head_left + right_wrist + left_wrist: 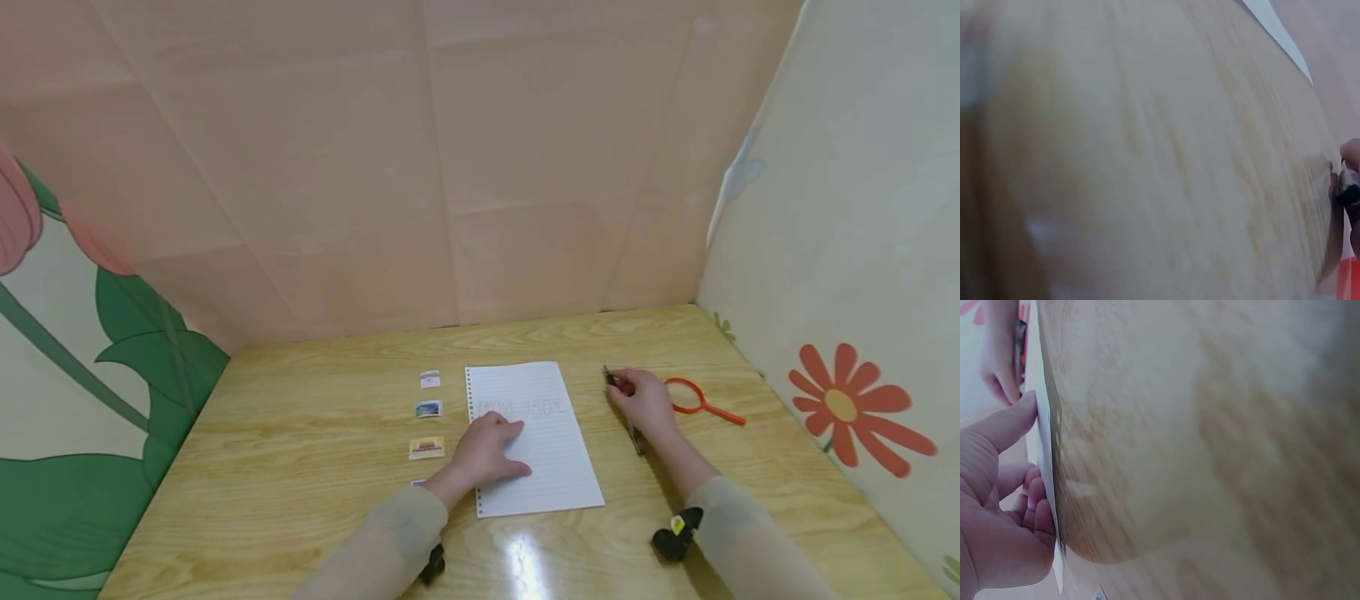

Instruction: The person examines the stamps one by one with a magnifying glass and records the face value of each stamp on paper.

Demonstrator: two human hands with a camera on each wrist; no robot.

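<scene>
A white sheet of lined paper [540,467] with punched holes along its left edge lies on the table, with faint handwriting across its upper part. My left hand [489,448] rests on the sheet's left side, thumb and forefinger apart; the left wrist view shows the other fingers loosely bent at the paper. To the right of the sheet, my right hand [647,402] pinches a slim black and silver pen-like thing [611,379]; its exact kind I cannot tell. Below that hand a slim dark metal piece [637,442] shows on the table, partly hidden by the hand.
Several small stamps, among them a blue one [429,409] and a yellow one [427,448], lie in a column left of the paper. A red magnifying glass [703,406] lies right of my right hand. Walls stand behind and right of the wooden table [300,433].
</scene>
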